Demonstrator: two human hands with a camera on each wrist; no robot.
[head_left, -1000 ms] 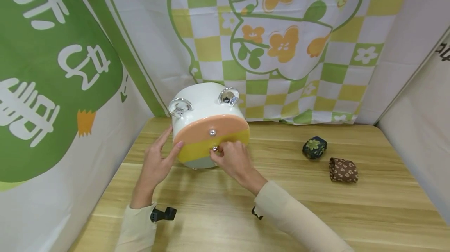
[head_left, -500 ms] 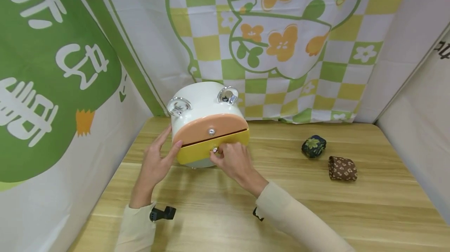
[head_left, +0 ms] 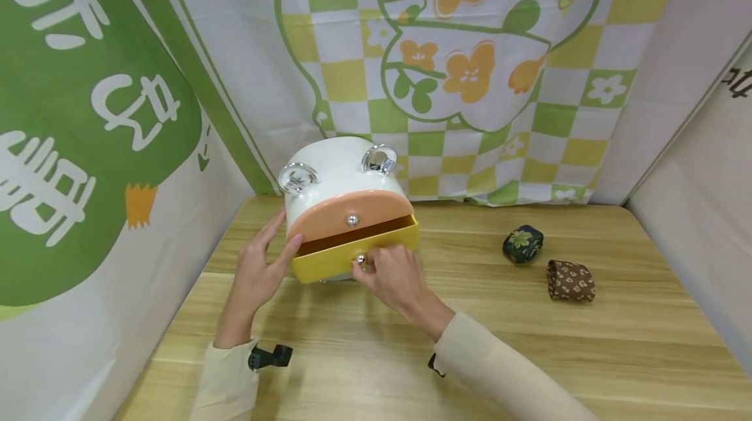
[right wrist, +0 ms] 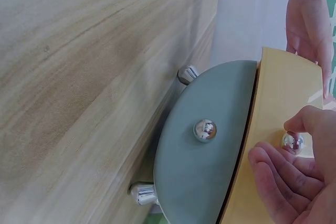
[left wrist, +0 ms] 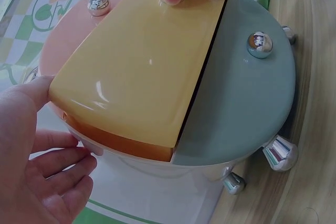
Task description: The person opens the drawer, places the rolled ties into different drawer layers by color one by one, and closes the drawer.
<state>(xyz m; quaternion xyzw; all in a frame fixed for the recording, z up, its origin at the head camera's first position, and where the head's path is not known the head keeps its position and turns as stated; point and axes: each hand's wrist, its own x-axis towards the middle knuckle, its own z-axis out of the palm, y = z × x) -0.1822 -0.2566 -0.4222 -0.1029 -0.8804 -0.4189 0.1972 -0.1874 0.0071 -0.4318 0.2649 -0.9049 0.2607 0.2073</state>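
Observation:
A small round-fronted drawer cabinet (head_left: 343, 166) in glossy white stands at the back left, with two silver ear-like rings on top. My right hand (head_left: 395, 277) pinches the silver knob (right wrist: 292, 142) of its yellow middle drawer (head_left: 329, 260), which sticks partway out. The peach top drawer (head_left: 329, 215) and the grey-green bottom drawer (left wrist: 239, 87) sit flush. My left hand (head_left: 258, 271) rests against the cabinet's left side, fingers along the wall and thumb at the front edge. The head view shows a dark gap behind the yellow front; what lies inside is hidden.
To the right on the wooden table (head_left: 505, 356) lie a dark blue folded cloth bundle (head_left: 523, 244) with a leaf print and a brown flower-patterned roll (head_left: 571, 280). A checked, flowered cloth (head_left: 470, 101) hangs right behind the cabinet. Silver feet (left wrist: 281, 153) hold the cabinet up.
The yellow drawer has slid out toward me from flush, drawn by my right hand on its knob. My left hand has stayed on the cabinet's side.

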